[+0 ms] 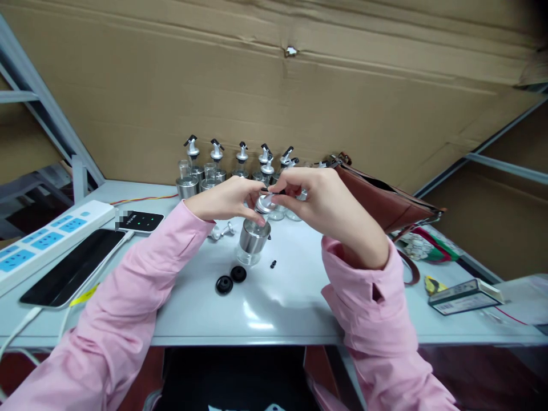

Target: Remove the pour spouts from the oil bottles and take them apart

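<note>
Nearest the camera, two black round caps (231, 279) lie flat on the pale table (274, 308), just beside each other, with a tiny black bit (273, 264) a little to their right.

Just behind them stands the small glass bottle (253, 242) — a clear base under a brushed metal sleeve, upright on the table. It looks empty, and it is probably light yet hard, smooth and breakable; the sleeve would give the surest hold, since bare glass and polished metal are likely slippery. The silver pourer top (264, 204) sits at its neck, a small, stiff part best pinched by its rim.

The left hand (226, 200) has its fingers curled narrowly about that top from one side, and the right hand (319, 197) pinches it from the other — fingertips of both meeting over the bottle. Neither hand grips the sleeve. A loose silver fitting (222, 230) lies on the table under the left wrist.

Farther back, a row of finished bottles (222, 168) with spouts stands against the cardboard wall (274, 85); all seem empty. A brown bag (381, 197) lies to the right, a phone (72, 268) and power strip (47, 234) to the left.
</note>
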A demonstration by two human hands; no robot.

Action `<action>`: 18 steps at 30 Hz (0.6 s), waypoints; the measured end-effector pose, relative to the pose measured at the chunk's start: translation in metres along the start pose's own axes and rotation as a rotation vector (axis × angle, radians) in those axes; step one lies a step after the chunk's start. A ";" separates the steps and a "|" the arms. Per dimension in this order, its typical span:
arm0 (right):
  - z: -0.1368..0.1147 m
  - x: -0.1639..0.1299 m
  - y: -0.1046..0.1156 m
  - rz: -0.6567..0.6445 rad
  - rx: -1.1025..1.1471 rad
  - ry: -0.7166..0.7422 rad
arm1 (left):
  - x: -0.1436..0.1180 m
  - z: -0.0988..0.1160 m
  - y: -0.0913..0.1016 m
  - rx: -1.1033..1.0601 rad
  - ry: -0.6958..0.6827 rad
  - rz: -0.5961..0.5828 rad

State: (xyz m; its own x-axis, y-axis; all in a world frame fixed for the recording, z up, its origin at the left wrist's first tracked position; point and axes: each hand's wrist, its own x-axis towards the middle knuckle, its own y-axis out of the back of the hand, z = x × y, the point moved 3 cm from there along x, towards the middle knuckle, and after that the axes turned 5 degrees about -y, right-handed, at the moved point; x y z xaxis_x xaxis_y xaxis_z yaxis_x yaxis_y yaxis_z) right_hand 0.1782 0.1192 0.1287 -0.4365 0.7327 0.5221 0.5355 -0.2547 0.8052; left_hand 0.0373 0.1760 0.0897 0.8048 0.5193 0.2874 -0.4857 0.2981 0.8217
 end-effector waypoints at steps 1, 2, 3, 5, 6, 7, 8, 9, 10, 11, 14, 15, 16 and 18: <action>0.000 0.000 0.000 -0.006 0.005 -0.008 | 0.000 0.001 0.000 -0.013 0.005 0.003; 0.000 0.000 0.000 -0.012 0.008 -0.014 | 0.000 0.001 0.000 -0.025 0.008 0.002; 0.000 0.000 0.000 -0.014 0.011 -0.018 | 0.000 0.001 -0.001 -0.032 0.011 -0.001; -0.001 -0.001 0.000 -0.017 0.015 -0.019 | 0.000 0.001 -0.001 -0.031 0.015 -0.003; -0.002 -0.001 -0.001 -0.020 0.019 -0.015 | 0.001 0.001 -0.001 -0.023 0.014 0.001; -0.002 0.000 -0.002 -0.023 0.024 -0.014 | 0.001 0.000 -0.001 -0.015 0.011 0.005; -0.003 0.000 -0.003 -0.025 0.028 -0.015 | 0.001 -0.001 -0.001 -0.009 0.006 0.008; -0.003 0.000 -0.003 -0.028 0.032 -0.020 | 0.001 -0.001 -0.001 -0.004 0.000 0.010; -0.003 0.000 -0.004 -0.029 0.034 -0.027 | 0.001 -0.001 -0.001 0.000 -0.006 0.011; -0.002 0.000 -0.004 -0.030 0.034 -0.034 | 0.001 -0.002 -0.002 0.000 -0.010 0.012; -0.002 0.002 -0.005 -0.040 0.022 -0.050 | 0.000 -0.002 -0.002 -0.014 -0.009 0.007; -0.002 0.002 -0.005 -0.048 0.016 -0.053 | 0.000 -0.002 -0.003 -0.018 -0.006 0.004; -0.003 0.003 -0.005 -0.054 0.008 -0.057 | 0.000 -0.001 -0.003 -0.021 -0.003 0.002; -0.003 0.004 -0.005 -0.061 -0.012 -0.065 | 0.000 -0.002 -0.003 -0.027 0.007 -0.002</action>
State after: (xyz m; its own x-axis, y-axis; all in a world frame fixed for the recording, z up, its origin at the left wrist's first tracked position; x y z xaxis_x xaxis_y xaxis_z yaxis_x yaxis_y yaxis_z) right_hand 0.1714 0.1216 0.1280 -0.4200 0.7862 0.4533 0.5005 -0.2160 0.8384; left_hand 0.0377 0.1763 0.0866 0.8035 0.5244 0.2818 -0.4930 0.3208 0.8087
